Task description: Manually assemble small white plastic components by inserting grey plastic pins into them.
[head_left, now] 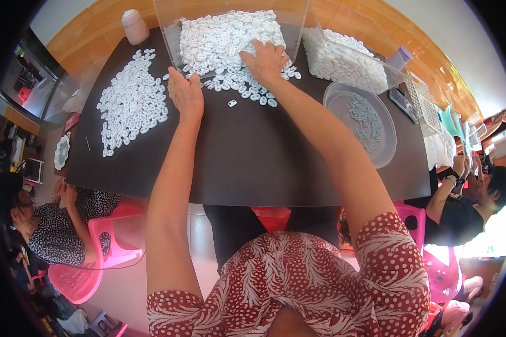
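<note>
A heap of small white oval plastic pieces with holes (225, 42) spills out of a clear plastic bin (167, 45) at the far side of the dark table. My right hand (266, 63) lies on the front of that heap, fingers spread, holding nothing. To its left, my left hand (186, 96) is held edge-on beside the bin's near left corner, fingers stretched out, close to a few loose pieces. One stray piece (232, 103) rests on the table between my forearms. A second spread of the same white pieces (132, 104) lies left of my left hand.
A second clear bin of white pieces (343, 62) stands at the far right. Near it are a round clear tub (334, 121) with small pale grey-blue parts, a phone (403, 105) and a lilac cup (399, 58). A pale bottle (135, 27) stands far left. People sit at both sides.
</note>
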{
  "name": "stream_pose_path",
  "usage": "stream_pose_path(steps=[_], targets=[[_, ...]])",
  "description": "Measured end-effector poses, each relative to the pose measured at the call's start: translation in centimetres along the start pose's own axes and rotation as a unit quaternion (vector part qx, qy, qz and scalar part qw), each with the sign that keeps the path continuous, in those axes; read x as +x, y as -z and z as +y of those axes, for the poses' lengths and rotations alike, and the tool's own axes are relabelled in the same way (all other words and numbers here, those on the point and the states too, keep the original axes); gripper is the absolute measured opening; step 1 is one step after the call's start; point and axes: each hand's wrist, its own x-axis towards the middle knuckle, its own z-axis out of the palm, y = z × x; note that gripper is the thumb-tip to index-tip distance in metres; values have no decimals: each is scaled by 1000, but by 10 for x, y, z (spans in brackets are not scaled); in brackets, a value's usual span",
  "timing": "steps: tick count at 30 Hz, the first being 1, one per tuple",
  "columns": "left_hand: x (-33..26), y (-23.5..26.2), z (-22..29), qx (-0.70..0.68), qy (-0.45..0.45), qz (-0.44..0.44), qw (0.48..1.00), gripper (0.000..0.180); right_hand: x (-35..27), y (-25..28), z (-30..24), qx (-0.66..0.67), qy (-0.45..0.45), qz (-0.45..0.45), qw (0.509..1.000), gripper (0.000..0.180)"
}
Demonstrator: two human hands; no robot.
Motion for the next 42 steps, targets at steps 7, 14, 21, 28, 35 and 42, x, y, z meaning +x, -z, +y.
stream_pose_path(steps=[7, 14, 21, 28, 35, 42], targets=[[3, -2, -9, 12, -13, 13, 1000, 70, -33, 15, -14, 33, 65, -30, 997, 33], [4, -4, -8, 14, 2, 1, 1000, 72, -33, 49, 8, -84, 75, 11, 994, 31], [3, -4, -5, 10, -5, -4, 1000, 73, -34, 45, 37, -112, -56, -41, 991, 37], [-4, -5, -11, 52, -40, 3, 998, 83, -35, 42, 25, -53, -114, -76, 989, 37], [-27, 1, 16, 159, -110, -47, 980, 60, -41, 42, 24, -38, -117, -20, 992, 33], [-23, 2, 8, 115, -185, -88, 972, 56, -55, 32, 16, 21, -20, -13, 999, 32]])
